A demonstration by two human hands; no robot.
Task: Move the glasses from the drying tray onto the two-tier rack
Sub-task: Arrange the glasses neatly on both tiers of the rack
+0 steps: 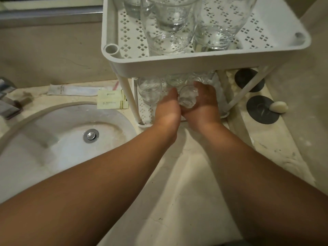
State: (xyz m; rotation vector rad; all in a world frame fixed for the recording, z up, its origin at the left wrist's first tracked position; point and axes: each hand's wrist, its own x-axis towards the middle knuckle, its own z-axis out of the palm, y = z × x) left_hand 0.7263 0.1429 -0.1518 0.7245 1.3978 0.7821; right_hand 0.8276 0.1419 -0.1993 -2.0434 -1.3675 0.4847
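Hands reach together under the upper tier of the two-tier rack (195,63), which stands on the counter (186,183) to the right of the sink (58,139). Left hand (167,107) and right hand (204,102) lie side by side, touching at the heels, and cup a small clear glass (187,96) between them over the rack's lower tier (145,110). Left-hand fingers curl against the near left side of that glass; the right hand wraps its right side. A stemmed glass (150,90) stands on the lower tier just left of the hands, and more glassware sits behind them, blurred by the tier above. On the upper tier, 2 tall glasses stand near the front edge: one at front centre (168,29), one to its right (221,23).

Paper sachets (111,100) lie on the counter left of the rack. 2 dark round coasters (260,110) and a pale soap bar (278,107) lie to the rack's right.
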